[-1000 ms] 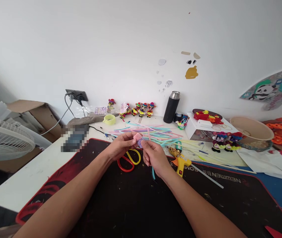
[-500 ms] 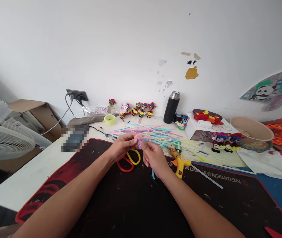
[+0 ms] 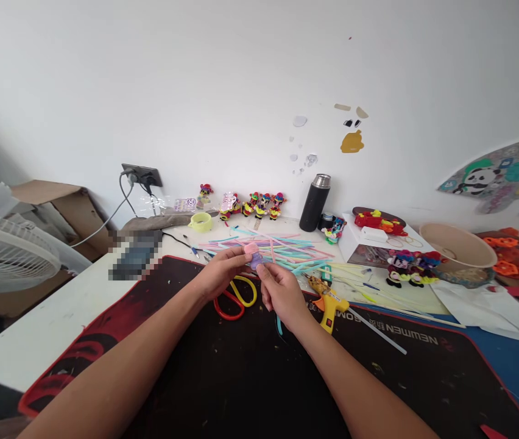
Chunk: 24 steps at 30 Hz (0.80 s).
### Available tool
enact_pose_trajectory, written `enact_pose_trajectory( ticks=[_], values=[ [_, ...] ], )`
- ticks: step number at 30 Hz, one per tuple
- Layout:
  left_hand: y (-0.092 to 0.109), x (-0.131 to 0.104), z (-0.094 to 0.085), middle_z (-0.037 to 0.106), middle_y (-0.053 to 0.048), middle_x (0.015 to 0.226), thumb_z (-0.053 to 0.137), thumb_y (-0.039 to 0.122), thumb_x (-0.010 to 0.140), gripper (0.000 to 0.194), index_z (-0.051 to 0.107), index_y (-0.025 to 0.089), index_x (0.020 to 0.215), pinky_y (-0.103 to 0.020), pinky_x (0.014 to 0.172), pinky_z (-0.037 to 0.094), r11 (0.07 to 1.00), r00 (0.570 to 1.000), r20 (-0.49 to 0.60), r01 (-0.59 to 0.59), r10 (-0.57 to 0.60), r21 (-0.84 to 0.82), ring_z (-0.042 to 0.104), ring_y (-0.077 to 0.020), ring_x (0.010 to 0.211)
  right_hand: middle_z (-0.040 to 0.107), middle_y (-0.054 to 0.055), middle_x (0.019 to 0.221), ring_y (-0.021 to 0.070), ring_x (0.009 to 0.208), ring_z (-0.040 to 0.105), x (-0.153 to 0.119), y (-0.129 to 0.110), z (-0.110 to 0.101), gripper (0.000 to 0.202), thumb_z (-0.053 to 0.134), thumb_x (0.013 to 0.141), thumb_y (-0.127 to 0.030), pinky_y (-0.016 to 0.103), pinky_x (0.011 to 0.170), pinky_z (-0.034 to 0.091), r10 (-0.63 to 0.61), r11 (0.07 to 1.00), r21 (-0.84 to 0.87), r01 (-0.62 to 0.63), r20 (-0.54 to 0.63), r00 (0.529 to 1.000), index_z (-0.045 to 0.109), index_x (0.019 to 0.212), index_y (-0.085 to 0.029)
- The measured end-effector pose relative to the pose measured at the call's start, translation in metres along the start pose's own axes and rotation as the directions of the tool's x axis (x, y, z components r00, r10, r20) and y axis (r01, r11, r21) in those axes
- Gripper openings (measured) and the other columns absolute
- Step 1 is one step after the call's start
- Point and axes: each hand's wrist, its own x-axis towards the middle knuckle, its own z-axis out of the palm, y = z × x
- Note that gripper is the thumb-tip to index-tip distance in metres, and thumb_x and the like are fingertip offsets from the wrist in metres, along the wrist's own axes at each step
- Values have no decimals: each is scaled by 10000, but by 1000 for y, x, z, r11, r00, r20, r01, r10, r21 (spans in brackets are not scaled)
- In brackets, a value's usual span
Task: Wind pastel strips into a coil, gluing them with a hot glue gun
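Between my two hands is a small fuzzy pink and purple pipe-cleaner piece (image 3: 253, 255), held up above the mat's far edge. My left hand (image 3: 223, 272) pinches it from the left, near the pink end. My right hand (image 3: 281, 291) pinches the purple lower part from the right. Just below my left hand lie scissors (image 3: 229, 308) with one red and one yellow handle loop. A yellow hot glue gun (image 3: 331, 305) rests right of my right hand. Behind my hands spreads a pile of pastel pipe cleaners (image 3: 282, 247).
A black mat (image 3: 241, 378) covers the near table. Along the wall stand several small fuzzy figures (image 3: 264, 206), yellow tape (image 3: 201, 222) and a black thermos (image 3: 315, 203). To the right are a white box (image 3: 364, 244) and beige bowl (image 3: 460, 241); a fan (image 3: 3, 238) stands left.
My fingers have shifted slightly on the piece, so more of its pink and purple parts shows. The whole view has moved a little; both hands keep their pinch.
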Motion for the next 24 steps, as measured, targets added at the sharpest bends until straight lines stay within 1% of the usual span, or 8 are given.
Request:
enact_pose_trajectory(
  ticks=[2, 4, 7, 10, 15, 19, 24],
  values=[
    [3, 0, -1, 717, -82, 900, 859, 340, 761, 273, 780, 135, 923, -287, 765, 500, 999, 999, -30, -32, 31, -24, 624, -183, 815, 457, -91, 446, 98, 337, 383, 0, -1, -2, 455, 625, 906, -651, 227, 362, 294, 3, 1000, -3, -3, -32, 999, 649, 929, -197],
    [5, 1, -3, 704, -69, 868, 852, 332, 760, 253, 774, 137, 901, -264, 706, 489, 998, 998, -45, -38, 36, -45, 612, -163, 768, 456, -91, 451, 99, 346, 392, 2, -2, -4, 460, 631, 905, -646, 224, 371, 294, -3, 1000, -8, 2, -79, 997, 658, 951, -189],
    [5, 0, -4, 669, -47, 799, 854, 343, 756, 273, 767, 129, 900, -245, 652, 475, 999, 1000, -14, 3, -4, -54, 582, -135, 693, 436, -100, 450, 93, 348, 384, 4, -3, -8, 457, 655, 894, -629, 216, 372, 282, -19, 1000, 14, 21, -134, 991, 663, 984, -180],
    [4, -2, -1, 648, -41, 775, 857, 369, 753, 303, 760, 119, 894, -231, 599, 451, 998, 999, 27, 48, -47, -33, 561, -122, 652, 436, -107, 456, 89, 348, 382, 6, -4, -10, 446, 683, 883, -600, 210, 370, 281, -38, 998, 39, 45, -162, 986, 666, 1026, -178],
    [2, -5, 4, 630, -44, 741, 860, 415, 746, 337, 743, 107, 812, -238, 565, 451, 995, 996, 18, 91, -91, -25, 558, -128, 626, 468, -101, 472, 91, 357, 397, 6, -6, -12, 423, 695, 891, -555, 212, 376, 296, -73, 997, 26, 79, -173, 982, 679, 1074, -174],
    [2, -4, 4, 630, -45, 728, 865, 434, 744, 364, 745, 96, 811, -232, 559, 451, 992, 992, 24, 121, -120, -26, 554, -123, 615, 468, -94, 471, 102, 363, 401, 4, -7, -13, 391, 683, 906, -543, 225, 385, 303, -123, 992, -56, 115, -164, 979, 693, 1060, -183],
    [1, -4, 3, 615, -37, 678, 873, 453, 731, 385, 729, 99, 769, -225, 544, 431, 990, 989, 39, 140, -140, 4, 534, -115, 592, 457, -79, 508, 123, 405, 406, 3, -3, -14, 339, 648, 939, -524, 250, 423, 305, -194, 960, -233, 154, -162, 968, 701, 1074, -217]
  ],
)
